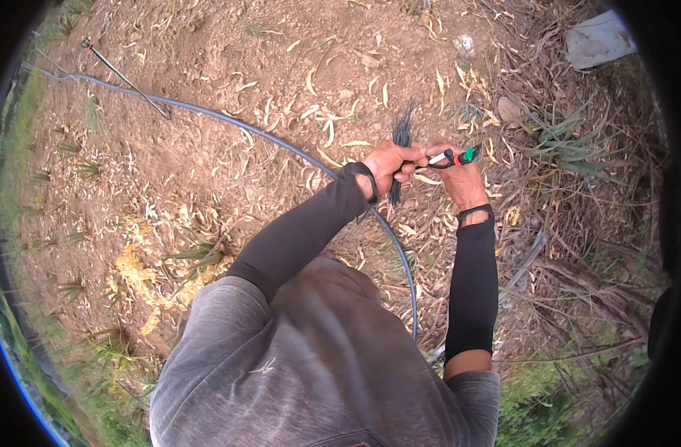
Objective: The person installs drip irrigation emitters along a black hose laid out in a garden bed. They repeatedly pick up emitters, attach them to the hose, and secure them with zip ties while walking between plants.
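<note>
My left hand (387, 165) is closed round a bundle of thin dark wire-like strands (402, 132), whose ends stick out above and below the fist. Right beside it, my right hand (462, 182) grips a small sprinkler head (470, 155) with green, red and black parts. A short white piece (438, 158) and a dark loop lie between the two hands. The fingertips of both hands nearly meet there, and I cannot tell which of them hold the loop. Both forearms wear black sleeves.
A blue-grey hose (273, 137) curves over dry, leaf-strewn soil and passes under my left arm. A thin stake (124, 77) with a green and red top stands at the far left. Spiky plants (567, 145), a stone (509, 110) and a pale sheet (599, 41) lie at right.
</note>
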A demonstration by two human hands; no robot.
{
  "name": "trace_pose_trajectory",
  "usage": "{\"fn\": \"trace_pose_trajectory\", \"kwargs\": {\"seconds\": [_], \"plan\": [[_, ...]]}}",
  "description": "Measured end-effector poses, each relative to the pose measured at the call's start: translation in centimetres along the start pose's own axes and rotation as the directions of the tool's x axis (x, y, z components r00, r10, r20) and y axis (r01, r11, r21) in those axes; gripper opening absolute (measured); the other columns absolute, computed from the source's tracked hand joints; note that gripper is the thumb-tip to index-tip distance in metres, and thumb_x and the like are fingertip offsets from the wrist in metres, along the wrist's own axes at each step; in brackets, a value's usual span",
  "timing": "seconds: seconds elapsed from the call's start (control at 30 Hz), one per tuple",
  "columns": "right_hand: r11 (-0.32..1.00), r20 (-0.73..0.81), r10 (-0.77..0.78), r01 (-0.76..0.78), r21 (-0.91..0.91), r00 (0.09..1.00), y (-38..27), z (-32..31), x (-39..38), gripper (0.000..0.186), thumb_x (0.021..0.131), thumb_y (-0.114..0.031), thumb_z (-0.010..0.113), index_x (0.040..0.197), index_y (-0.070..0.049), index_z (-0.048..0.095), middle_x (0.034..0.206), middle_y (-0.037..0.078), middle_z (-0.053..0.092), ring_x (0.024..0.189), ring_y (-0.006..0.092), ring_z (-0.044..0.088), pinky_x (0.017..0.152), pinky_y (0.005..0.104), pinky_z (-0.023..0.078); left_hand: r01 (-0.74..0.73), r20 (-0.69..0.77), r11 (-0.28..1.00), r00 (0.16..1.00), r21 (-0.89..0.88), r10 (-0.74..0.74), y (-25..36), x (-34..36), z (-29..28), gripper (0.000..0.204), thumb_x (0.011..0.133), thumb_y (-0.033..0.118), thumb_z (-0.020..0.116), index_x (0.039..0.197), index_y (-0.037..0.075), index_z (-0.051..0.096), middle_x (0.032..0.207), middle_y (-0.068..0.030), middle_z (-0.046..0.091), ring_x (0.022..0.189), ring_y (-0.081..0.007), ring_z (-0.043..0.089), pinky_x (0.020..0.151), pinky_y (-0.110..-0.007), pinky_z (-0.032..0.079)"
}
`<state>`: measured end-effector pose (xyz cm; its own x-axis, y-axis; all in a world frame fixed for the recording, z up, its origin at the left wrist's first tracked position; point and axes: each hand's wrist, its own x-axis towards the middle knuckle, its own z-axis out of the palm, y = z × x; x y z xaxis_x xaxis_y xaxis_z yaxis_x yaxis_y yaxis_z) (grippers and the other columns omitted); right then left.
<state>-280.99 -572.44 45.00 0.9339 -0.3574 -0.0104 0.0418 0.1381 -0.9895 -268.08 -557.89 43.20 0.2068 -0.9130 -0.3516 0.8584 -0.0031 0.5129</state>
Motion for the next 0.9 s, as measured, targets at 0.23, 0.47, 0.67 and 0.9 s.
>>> {"fn": "trace_pose_trajectory", "kwargs": {"seconds": [0.23,0.47,0.67,0.9], "plan": [[0.969,0.023,0.243,-0.243,0.03,0.97,-2.2,1.0,1.1,0.035,0.08,-0.001,0.067,0.114,-0.001,0.06,0.102,0.008,0.064,0.097,0.0169,0.062,0.083,0.0288,0.051,-0.032,0.075,0.963,0.997,0.267,0.012,1.5,0.6,-0.5,0.01,0.087,0.004,0.06,0.095,-0.002,0.061,0.077,-0.0086,0.063,0.048,-0.0066,0.044,0.038,-0.019,0.03],[0.953,0.05,0.302,-0.303,-0.002,0.952,-3.8,1.4,1.3,0.033,0.083,-0.004,0.067,0.114,0.0,0.058,0.099,0.008,0.065,0.089,0.0152,0.063,0.078,0.028,0.051,-0.156,0.13,0.952,0.984,0.265,0.125,2.5,-2.5,1.3,0.014,0.089,0.011,0.061,0.096,-0.001,0.061,0.079,-0.0092,0.065,0.045,-0.0061,0.042,0.037,-0.019,0.027],[0.976,0.024,0.217,-0.216,-0.03,0.976,-2.0,0.6,1.5,0.023,0.084,0.001,0.063,0.106,-0.001,0.06,0.094,0.006,0.065,0.081,0.0129,0.062,0.07,0.026,0.051,-0.287,0.008,0.865,0.95,0.411,0.311,1.2,-2.0,2.1,0.008,0.085,0.007,0.066,0.082,0.0,0.063,0.07,-0.0066,0.066,0.045,-0.0055,0.046,0.038,-0.02,0.031],[0.967,-0.219,0.236,-0.206,0.151,0.947,-0.9,1.5,0.8,0.023,0.079,0.003,0.062,0.101,-0.003,0.059,0.087,0.003,0.062,0.077,0.0124,0.062,0.065,0.0252,0.052,-0.404,-0.108,0.807,0.865,0.43,0.49,-1.0,-1.0,1.4,0.006,0.087,0.005,0.062,0.084,0.0,0.063,0.07,-0.0042,0.064,0.047,-0.0056,0.047,0.042,-0.02,0.034]]}}
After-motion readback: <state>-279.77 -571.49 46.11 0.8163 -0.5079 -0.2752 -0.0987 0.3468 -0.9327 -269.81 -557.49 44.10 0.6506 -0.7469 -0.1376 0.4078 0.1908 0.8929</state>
